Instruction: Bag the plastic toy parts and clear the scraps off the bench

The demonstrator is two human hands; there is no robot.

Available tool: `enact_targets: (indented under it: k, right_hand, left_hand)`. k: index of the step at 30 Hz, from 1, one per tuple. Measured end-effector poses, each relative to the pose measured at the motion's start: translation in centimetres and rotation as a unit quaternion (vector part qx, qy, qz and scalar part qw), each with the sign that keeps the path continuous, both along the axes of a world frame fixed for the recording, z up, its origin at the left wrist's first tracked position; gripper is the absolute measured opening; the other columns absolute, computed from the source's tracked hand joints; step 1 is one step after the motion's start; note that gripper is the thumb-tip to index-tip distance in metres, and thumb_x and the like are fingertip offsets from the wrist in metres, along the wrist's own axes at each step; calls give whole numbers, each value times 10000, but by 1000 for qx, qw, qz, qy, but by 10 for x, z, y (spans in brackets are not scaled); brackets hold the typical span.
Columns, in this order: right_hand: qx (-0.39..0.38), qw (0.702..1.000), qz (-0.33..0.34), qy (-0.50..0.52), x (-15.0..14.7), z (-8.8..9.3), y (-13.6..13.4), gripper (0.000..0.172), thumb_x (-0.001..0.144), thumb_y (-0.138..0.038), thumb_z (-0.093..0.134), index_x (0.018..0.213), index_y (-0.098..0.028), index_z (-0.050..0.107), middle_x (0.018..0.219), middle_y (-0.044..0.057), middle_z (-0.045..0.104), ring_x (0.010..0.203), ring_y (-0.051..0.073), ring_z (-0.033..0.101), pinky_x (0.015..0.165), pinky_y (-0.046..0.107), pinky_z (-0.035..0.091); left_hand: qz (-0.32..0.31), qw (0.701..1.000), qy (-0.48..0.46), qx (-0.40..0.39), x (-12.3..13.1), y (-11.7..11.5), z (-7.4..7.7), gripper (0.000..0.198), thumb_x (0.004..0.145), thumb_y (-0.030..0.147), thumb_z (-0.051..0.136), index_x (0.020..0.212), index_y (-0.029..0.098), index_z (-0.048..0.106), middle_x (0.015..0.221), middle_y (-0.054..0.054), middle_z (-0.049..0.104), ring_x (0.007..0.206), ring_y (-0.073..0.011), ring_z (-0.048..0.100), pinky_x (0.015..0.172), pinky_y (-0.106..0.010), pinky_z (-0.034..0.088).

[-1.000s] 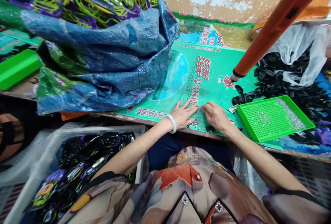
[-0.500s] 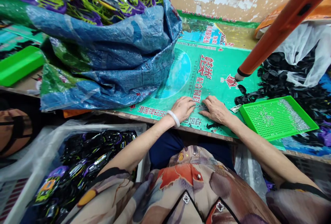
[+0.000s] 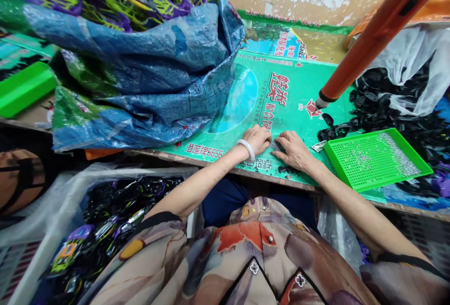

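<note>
A small heap of tiny silvery metal pieces, which look like screws (image 3: 275, 146), lies on the green printed sheet (image 3: 298, 84) between my hands. My left hand (image 3: 258, 140), with a pale bangle at the wrist, rests on its left side, fingers together and slightly bent, touching the sheet. Around the right side of the heap sits my right hand (image 3: 293, 149), its thumb spread from the fingers. Neither hand visibly lifts anything. To the right, a green perforated tray (image 3: 337, 166) holds more of the tiny metal pieces. A small silvery scoop-like piece (image 3: 318, 146) lies by its left corner.
A blue woven sack (image 3: 151, 65) of lime and purple plastic parts bulges at the left. An orange-red tool (image 3: 365, 44) hangs down at the right. Black plastic parts (image 3: 379, 94) are heaped behind the tray. Below left stands a white crate (image 3: 52, 230) of black parts.
My left hand has slid right, closer to the heap, and its fingers are more bent. My right hand has stayed almost in place.
</note>
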State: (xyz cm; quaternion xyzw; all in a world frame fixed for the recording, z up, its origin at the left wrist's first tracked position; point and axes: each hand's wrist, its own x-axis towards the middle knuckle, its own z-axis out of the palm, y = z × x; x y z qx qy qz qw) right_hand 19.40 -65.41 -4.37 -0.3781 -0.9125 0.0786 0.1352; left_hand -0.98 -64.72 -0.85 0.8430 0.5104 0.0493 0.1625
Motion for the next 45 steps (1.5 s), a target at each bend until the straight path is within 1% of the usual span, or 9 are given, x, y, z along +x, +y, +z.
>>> enact_targets:
  k: [9,13,18,23,28,32,38,41,45]
  right_hand:
    - [-19,999,-9,28,3,-3,-5,332,973,-453,549,1159,-192,634,1189,142,577,1082,295,503,947,470,438]
    - [-36,998,-14,43,6,-5,-5,346,957,-429,573,1196,-186,634,1226,143,577,1112,296,506,972,476,434]
    - [-67,996,-7,59,9,-4,0,330,929,-380,610,1187,-178,653,1216,136,589,1111,289,518,1002,473,426]
    - [-86,994,-9,65,9,-2,5,332,911,-354,630,1173,-154,668,1188,145,598,1097,289,528,996,468,435]
    - [-83,994,-18,72,8,-4,5,317,906,-347,623,1166,-172,672,1181,135,597,1112,291,530,1004,476,425]
    - [-81,994,-17,76,8,-5,4,319,907,-349,616,1172,-181,667,1179,133,601,1112,291,536,993,487,427]
    - [-73,993,-26,84,7,-7,2,288,911,-346,613,1150,-194,663,1175,121,609,1098,281,542,989,475,424]
    - [-75,992,-33,94,7,-8,1,287,912,-355,609,1152,-207,664,1178,116,608,1096,281,538,984,480,427]
    - [-81,991,-29,104,8,-8,0,282,915,-349,609,1147,-201,668,1172,113,603,1109,278,538,998,478,424]
  left_hand:
    - [37,998,35,-42,11,5,7,233,888,157,505,918,180,735,1055,-103,696,1077,-293,582,914,-426,486]
    - [54,996,-15,-63,7,7,4,186,865,150,509,849,174,693,993,-88,690,1031,-269,585,927,-414,477]
    - [45,989,-101,-97,-8,16,-4,185,872,189,506,740,167,633,833,-46,668,859,-200,593,855,-350,483]
    - [65,981,-157,-89,-11,18,-11,152,853,200,551,782,162,680,885,-44,696,871,-185,618,846,-326,493]
    - [27,994,-93,-57,-2,13,-8,154,830,188,596,841,197,750,952,-39,715,975,-209,624,978,-376,473]
    - [36,998,-21,-41,5,11,-1,182,830,194,597,862,209,775,973,-62,703,983,-236,603,953,-394,488]
    - [72,995,-9,-61,16,12,2,123,779,184,632,756,190,753,936,-76,711,984,-262,606,903,-391,493]
    - [105,991,-39,-75,18,13,0,84,747,195,650,695,181,714,836,-64,699,929,-250,609,842,-369,491]
    - [155,963,-168,-140,9,15,-1,98,724,182,615,630,169,641,687,-10,632,736,-169,577,716,-294,462]
